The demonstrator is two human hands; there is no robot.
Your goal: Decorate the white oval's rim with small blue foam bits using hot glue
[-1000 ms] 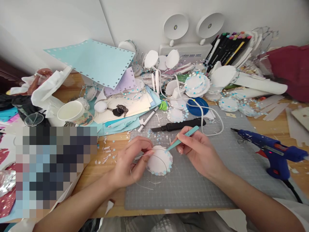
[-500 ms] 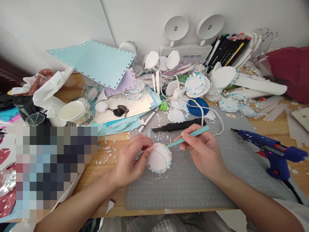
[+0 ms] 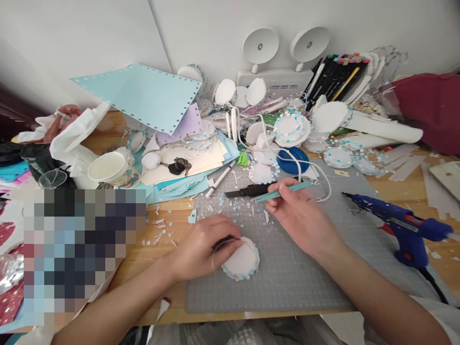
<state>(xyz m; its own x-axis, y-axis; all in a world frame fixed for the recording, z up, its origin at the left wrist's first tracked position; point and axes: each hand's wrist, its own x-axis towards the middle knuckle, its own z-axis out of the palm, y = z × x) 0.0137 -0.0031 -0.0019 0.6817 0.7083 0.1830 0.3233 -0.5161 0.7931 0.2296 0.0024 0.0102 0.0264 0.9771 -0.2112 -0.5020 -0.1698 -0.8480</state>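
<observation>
On the grey cutting mat, a round white disc (image 3: 242, 262) trimmed with small blue and white stars lies beneath the fingers of my left hand (image 3: 208, 247). That hand is closed in a pinch at the disc's upper left edge, and a thin wire curves across there by the fingertips. My right hand (image 3: 300, 218) grips turquoise tweezers (image 3: 269, 195) between thumb and fingers, with their tips pointing left. These tips hover above scattered star pieces (image 3: 235, 206), apart from the disc. Behind the tweezers lies a black utility knife (image 3: 247, 191).
A blue glue gun (image 3: 402, 220) lies at the right. Finished star-trimmed discs (image 3: 291, 127) pile up at the back, beside a blue lid (image 3: 293, 160) and white cable. A paper cup (image 3: 108, 168), coloured paper (image 3: 143, 96) and a white pen (image 3: 219, 181) are on the left side.
My left hand and the disc have come down toward me. The tweezers have lifted off the disc's edge and moved up and away, lying flatter in my right hand.
</observation>
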